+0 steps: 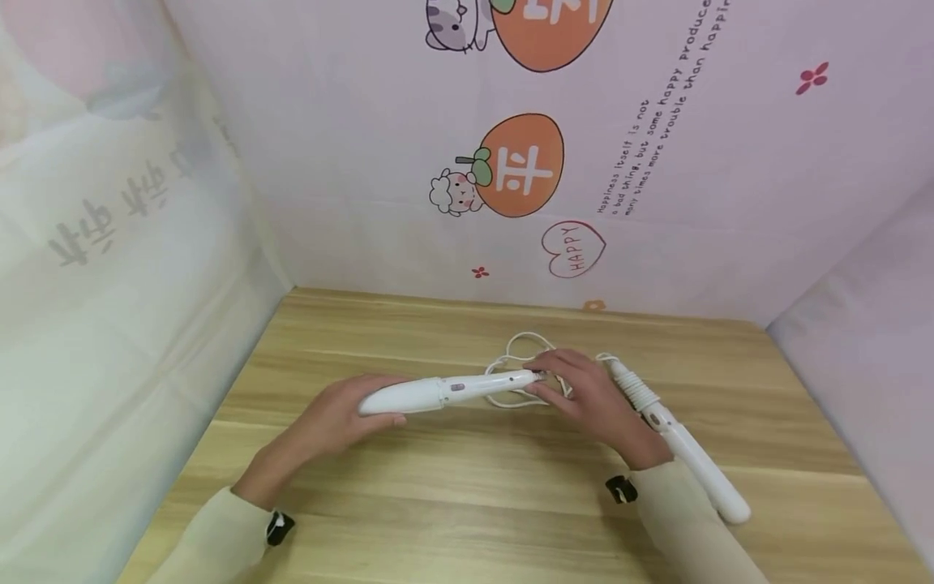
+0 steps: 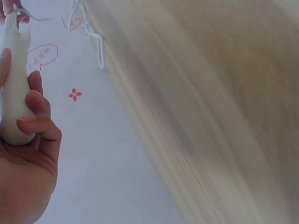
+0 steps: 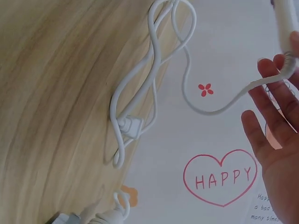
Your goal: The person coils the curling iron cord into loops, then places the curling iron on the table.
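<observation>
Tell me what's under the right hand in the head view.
White cord loops show beside the right hand on the wooden table; the hand hides what lies directly beneath it.

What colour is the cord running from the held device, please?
The cord is white; it shows best in the right wrist view.
</observation>
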A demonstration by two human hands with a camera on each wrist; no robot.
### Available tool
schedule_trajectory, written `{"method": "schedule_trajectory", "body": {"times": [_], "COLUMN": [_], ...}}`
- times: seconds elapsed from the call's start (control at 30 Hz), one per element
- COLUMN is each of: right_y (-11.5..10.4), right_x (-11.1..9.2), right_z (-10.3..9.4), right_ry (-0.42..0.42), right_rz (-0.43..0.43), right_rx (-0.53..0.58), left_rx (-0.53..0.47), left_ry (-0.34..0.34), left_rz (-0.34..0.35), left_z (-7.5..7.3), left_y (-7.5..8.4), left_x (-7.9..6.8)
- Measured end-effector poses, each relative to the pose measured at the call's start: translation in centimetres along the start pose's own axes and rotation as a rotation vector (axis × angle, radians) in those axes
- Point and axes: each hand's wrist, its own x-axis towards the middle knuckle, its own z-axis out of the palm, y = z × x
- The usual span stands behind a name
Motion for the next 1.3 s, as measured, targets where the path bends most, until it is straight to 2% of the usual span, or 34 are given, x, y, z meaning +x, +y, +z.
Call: {"method": "schedule_trajectory", "body": {"times": [0.2, 0.43, 0.53, 0.7, 0.93, 1.07, 1.13, 1.2, 1.23, 1.3], "right_y": [0.1, 0.4, 0.9, 1.1, 0.7, 0.3, -0.1, -0.6, -0.9, -1.5], "right_x": [0.1, 0.0, -0.3, -0.7, -0.7, -0.5, -0.3, -0.1, 0.0, 0.2], "right_z": [-0.1, -0.2, -0.2, -0.2, 0.2, 0.2, 0.1, -0.1, -0.2, -0.2], "right_ry": [-0.033, -0.033, -0.009, 0.057, 0.143, 0.157, 0.158, 0.157, 0.159, 0.147], "right_rz": [0.072, 0.285, 0.373, 0.468, 0.524, 0.454, 0.409, 0.383, 0.380, 0.393], "right_rx": [0.093, 0.153, 0.238, 0.567, 1.168, 1.471, 1.560, 1.520, 1.431, 1.158], "left_rx": [-0.142, -0.310, -0.356, -0.388, -0.382, -0.418, -0.456, -0.489, -0.501, -0.489], "left_ry": [0.012, 0.007, 0.023, 0.060, 0.106, 0.131, 0.136, 0.137, 0.138, 0.150], "left_rz": [0.007, -0.089, -0.120, -0.151, -0.178, -0.178, -0.173, -0.173, -0.178, -0.190], "left_z": [-1.0, -1.7, -2.0, -2.4, -2.3, -2.4, -2.5, -2.5, -2.5, -2.5], "left_y": [-0.5, -0.8, -0.9, -0.8, -0.7, -0.8, -0.9, -0.8, -0.7, -0.5], "left_x": [-0.8, -1.1, -1.2, -1.0, -0.9, -0.9, -0.9, -0.8, -0.7, -0.6]}}
